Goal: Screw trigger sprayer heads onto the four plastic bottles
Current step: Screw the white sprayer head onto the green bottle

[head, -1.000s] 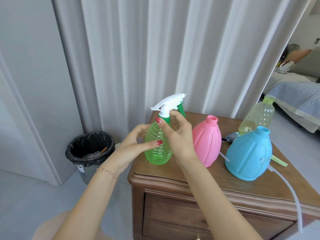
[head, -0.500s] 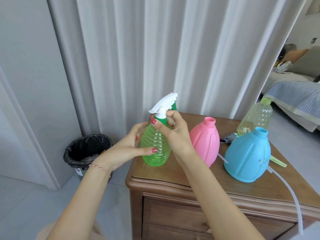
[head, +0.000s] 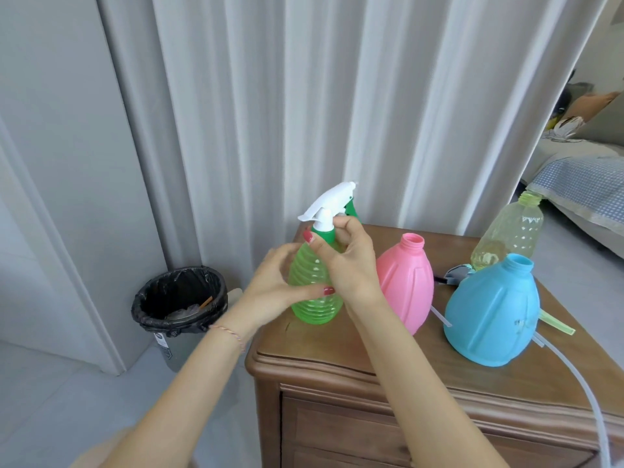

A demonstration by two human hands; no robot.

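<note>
At the left front corner of the wooden table point(head: 337, 352), the left hand point(head: 270, 292) wraps around the ribbed green bottle point(head: 312, 288) while the right hand point(head: 347, 261) pinches the green collar of its white trigger sprayer head point(head: 326, 207). Just right stand the uncapped pink bottle point(head: 407, 282) and blue bottle point(head: 493, 309), the clear yellowish bottle point(head: 510, 234) behind them. A black-lined bin point(head: 179, 298) sits on the floor left of the table, and a clear tube point(head: 587, 383) trails off the table's right edge.

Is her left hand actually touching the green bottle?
Touching. The head view shows the left hand wrapped around the green bottle, its thumb lying flat across the ribbed front.
</note>
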